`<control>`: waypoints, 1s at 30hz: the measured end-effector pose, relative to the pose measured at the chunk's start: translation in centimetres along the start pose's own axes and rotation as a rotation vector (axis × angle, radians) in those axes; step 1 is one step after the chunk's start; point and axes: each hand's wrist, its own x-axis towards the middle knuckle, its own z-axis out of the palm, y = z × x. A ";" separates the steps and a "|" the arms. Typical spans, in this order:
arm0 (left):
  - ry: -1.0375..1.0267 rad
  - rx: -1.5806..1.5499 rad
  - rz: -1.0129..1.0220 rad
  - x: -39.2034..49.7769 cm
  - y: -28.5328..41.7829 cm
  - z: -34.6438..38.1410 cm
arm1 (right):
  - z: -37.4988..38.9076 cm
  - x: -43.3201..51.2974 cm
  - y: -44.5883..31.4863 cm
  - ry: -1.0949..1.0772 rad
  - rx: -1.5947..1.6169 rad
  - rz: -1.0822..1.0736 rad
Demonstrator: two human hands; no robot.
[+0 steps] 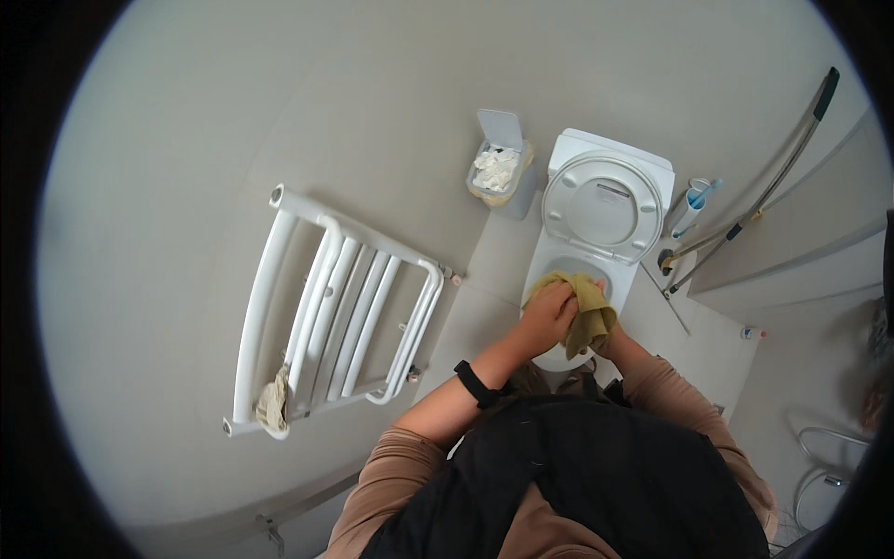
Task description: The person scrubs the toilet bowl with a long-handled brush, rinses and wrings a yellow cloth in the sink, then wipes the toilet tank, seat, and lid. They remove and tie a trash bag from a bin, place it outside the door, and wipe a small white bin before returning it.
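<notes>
Both of my hands hold a yellow-green cloth point(592, 318) above the bowl of a white toilet point(626, 276). My left hand point(552, 312) grips the cloth from its left side, with the fingers bent into it. On the other side my right hand point(606, 335) is mostly hidden behind the hanging folds; a fingertip shows near the top edge of the cloth. The toilet's seat and lid point(602, 207) are raised against the cistern.
A grey waste bin point(520, 192) with crumpled paper stands left of the toilet. A toilet brush holder point(681, 218) and long-handled tools point(775, 175) are at the right. On the left wall, a white towel radiator point(349, 307) carries a pale rag point(274, 405).
</notes>
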 end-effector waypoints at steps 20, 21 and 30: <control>0.157 0.174 0.204 29.5 -17.6 -3.7 | 1.8 9.4 -11.5 0.807 -0.104 -0.849; 0.031 0.210 0.118 30.5 -17.9 -3.2 | 1.7 9.0 -11.8 0.775 -0.048 -0.876; -0.424 0.247 0.256 26.4 -18.4 -5.7 | -1.0 3.9 -14.1 1.054 -0.477 -1.071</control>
